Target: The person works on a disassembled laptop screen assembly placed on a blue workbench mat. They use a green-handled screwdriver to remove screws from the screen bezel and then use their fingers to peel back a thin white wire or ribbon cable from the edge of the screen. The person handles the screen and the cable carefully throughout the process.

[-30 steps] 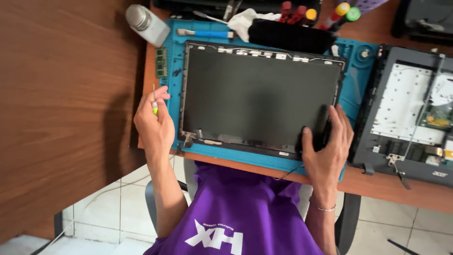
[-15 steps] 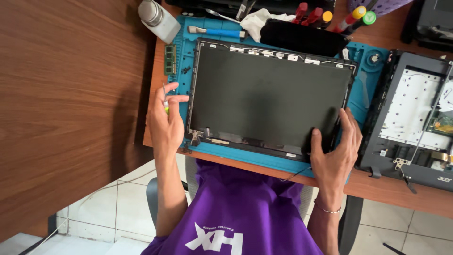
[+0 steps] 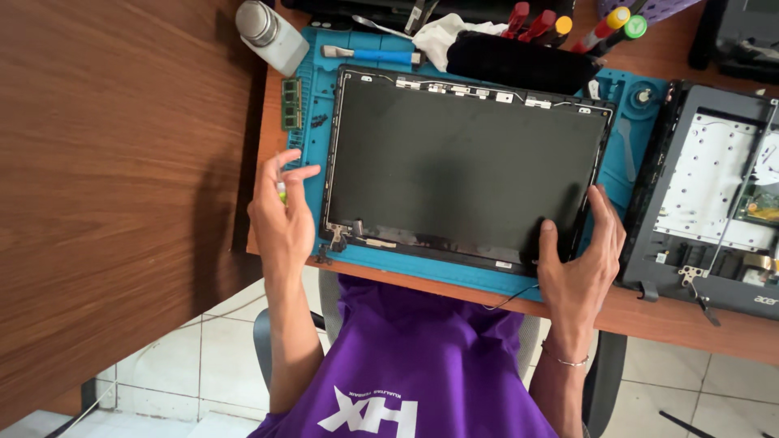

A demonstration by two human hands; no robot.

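Observation:
A dark laptop screen panel point(image 3: 471, 162) lies flat in its lid on a blue repair mat point(image 3: 479, 272). My right hand point(image 3: 580, 259) grips the panel's near right corner, thumb on the dark face and fingers along the right edge. My left hand point(image 3: 280, 219) hovers just left of the panel's near left corner, by the hinge point(image 3: 341, 237). It holds a small screwdriver with a yellow-green handle point(image 3: 281, 193), and its index finger points toward the panel.
An opened grey laptop base point(image 3: 714, 203) lies to the right. At the far edge are a white bottle with a metal cap point(image 3: 268, 32), a blue-handled tool point(image 3: 373, 55), a white cloth point(image 3: 442, 36), a black pouch point(image 3: 519, 61) and coloured screwdrivers point(image 3: 608, 24). A green memory stick point(image 3: 291, 103) rests on the mat.
My right hand has shifted at the near right corner, its fingers spreading along the edge. My left hand's fingers have opened outward beside the panel.

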